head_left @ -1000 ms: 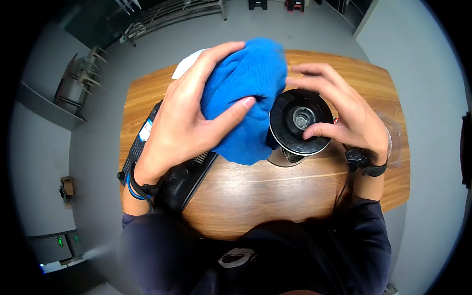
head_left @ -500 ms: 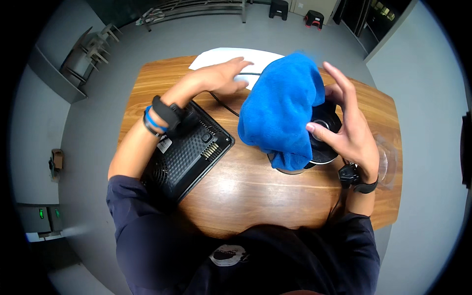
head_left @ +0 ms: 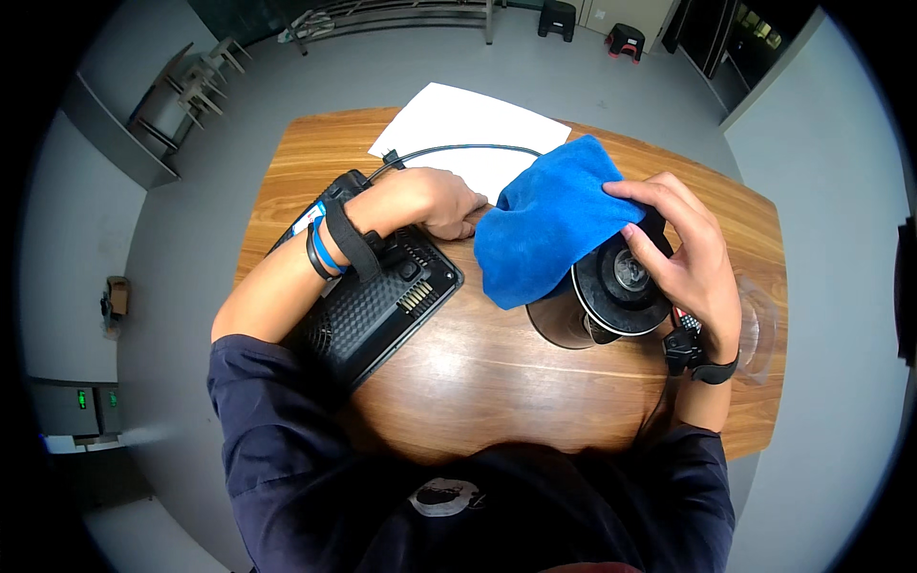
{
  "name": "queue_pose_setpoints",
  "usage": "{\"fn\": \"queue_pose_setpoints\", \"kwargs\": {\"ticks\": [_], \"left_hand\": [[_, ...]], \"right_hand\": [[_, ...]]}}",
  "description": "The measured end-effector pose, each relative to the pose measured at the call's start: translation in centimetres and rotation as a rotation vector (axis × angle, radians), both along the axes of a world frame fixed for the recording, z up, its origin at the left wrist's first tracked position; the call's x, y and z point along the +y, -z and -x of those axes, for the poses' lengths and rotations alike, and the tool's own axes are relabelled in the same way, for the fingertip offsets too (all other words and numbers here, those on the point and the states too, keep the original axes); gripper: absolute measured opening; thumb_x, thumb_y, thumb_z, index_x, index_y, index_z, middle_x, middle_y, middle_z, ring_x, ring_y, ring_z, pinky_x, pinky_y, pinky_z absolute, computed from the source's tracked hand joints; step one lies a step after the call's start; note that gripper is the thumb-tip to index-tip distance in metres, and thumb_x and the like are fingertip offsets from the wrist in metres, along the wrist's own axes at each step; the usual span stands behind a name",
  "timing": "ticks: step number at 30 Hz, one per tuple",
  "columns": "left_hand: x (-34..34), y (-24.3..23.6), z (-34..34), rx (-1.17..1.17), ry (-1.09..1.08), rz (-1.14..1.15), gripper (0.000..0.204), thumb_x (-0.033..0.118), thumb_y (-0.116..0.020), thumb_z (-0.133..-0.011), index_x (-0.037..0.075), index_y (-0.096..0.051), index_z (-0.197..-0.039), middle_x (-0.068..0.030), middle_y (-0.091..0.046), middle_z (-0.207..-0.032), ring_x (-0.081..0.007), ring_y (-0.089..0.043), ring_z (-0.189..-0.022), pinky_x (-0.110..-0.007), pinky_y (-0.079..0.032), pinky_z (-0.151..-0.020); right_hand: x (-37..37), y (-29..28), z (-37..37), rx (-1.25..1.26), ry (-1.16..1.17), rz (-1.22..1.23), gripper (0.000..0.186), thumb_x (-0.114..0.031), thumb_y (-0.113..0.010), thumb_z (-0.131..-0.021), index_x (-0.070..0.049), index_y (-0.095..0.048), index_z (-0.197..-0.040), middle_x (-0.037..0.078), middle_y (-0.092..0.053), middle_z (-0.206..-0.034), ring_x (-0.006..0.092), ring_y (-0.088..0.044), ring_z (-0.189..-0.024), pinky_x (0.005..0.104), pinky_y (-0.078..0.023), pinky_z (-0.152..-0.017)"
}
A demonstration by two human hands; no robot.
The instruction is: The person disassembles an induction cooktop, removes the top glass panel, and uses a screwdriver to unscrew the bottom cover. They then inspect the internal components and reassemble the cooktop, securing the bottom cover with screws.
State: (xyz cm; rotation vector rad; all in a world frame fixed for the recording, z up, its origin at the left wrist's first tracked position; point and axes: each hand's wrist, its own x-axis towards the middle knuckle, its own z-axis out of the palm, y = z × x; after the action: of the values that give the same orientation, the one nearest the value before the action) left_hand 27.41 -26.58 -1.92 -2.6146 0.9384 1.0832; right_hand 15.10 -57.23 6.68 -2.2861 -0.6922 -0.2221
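Note:
A blue cloth (head_left: 549, 229) drapes over the left side of a dark jug (head_left: 564, 320) with a round black lid (head_left: 626, 282). My right hand (head_left: 683, 248) pinches the cloth's right edge between thumb and fingers, just above the lid. To the left of the cloth, my left hand (head_left: 439, 202) is closed with curled fingers, close to the cloth's left edge. Whatever its fingers may hold is hidden. Under my left forearm lies a flat black appliance (head_left: 382, 306), vented underside up. A black power cord (head_left: 458, 147) arcs behind my left hand and disappears behind the cloth.
White paper (head_left: 478, 119) lies at the far edge of the wooden table (head_left: 458, 401). A clear plastic container (head_left: 757, 329) stands by my right wrist. Dark stools (head_left: 557, 19) and a metal rack (head_left: 401, 17) are on the floor beyond.
The cloth has dropped lower and to the left, uncovering more of the jug and lid. My right fingers have closed on it. My left hand has come down and curled; the cord's arc now shows.

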Motion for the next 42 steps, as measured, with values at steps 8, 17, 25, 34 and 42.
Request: {"fn": "queue_pose_setpoints", "kwargs": {"ticks": [8,17,25,34,42], "left_hand": [[0.5,-3.4,2.6,-0.145,0.090,0.347,0.072,0.026,-0.081,-0.103,0.008,-0.053,-0.167,-0.0210,-0.069,-0.154,-0.0423,-0.069,-0.136,-0.053,-0.056,-0.116],[-1.3,-7.2,10.1,-0.204,0.049,1.161,0.104,0.025,-0.086,-0.098,0.000,-0.025,-0.178,-0.0404,-0.035,-0.177,-0.0518,-0.053,-0.156,-0.054,-0.051,-0.124],[-3.9,-6.4,11.4,0.010,0.033,1.009,0.097,0.034,-0.092,-0.094,0.001,-0.042,-0.170,-0.0298,-0.054,-0.162,-0.0435,-0.068,-0.130,-0.048,-0.060,-0.103],[-4.7,-6.3,12.9,-0.162,-0.169,1.072,0.151,0.034,-0.110,-0.074,0.006,-0.010,-0.183,-0.0313,-0.037,-0.180,-0.0433,-0.044,-0.165,-0.051,-0.047,-0.128],[-7.9,-5.3,12.9,-0.162,-0.097,1.201,0.140,0.026,-0.102,-0.082,0.002,-0.007,-0.183,-0.0311,-0.019,-0.186,-0.0450,-0.023,-0.174,-0.053,-0.025,-0.142]], "right_hand": [[-0.4,0.6,-0.2,-0.123,-0.002,-0.006,0.037,0.007,-0.077,-0.095,-0.004,-0.079,-0.131,0.012,-0.071,-0.110,0.0258,-0.072,-0.103,0.0379,-0.058,-0.091],[-4.3,0.5,-0.1,-0.641,0.241,-0.453,0.038,-0.024,-0.074,-0.111,-0.005,-0.065,-0.142,0.015,-0.064,-0.140,0.0293,-0.063,-0.135,0.0420,-0.051,-0.116],[-1.7,0.7,1.9,-0.178,-0.222,0.057,0.074,-0.046,-0.094,-0.089,-0.018,-0.065,-0.151,0.020,-0.064,-0.143,0.0443,-0.062,-0.137,0.0546,-0.049,-0.117],[-2.1,2.0,-0.1,-0.394,0.033,-0.243,0.045,-0.002,-0.086,-0.084,-0.009,-0.074,-0.127,0.010,-0.069,-0.117,0.0272,-0.071,-0.107,0.0376,-0.058,-0.095],[-5.3,2.7,-1.7,-0.336,0.104,-0.248,0.051,-0.004,-0.087,-0.094,-0.006,-0.072,-0.142,0.008,-0.072,-0.137,0.0205,-0.070,-0.130,0.0368,-0.055,-0.115]]}}
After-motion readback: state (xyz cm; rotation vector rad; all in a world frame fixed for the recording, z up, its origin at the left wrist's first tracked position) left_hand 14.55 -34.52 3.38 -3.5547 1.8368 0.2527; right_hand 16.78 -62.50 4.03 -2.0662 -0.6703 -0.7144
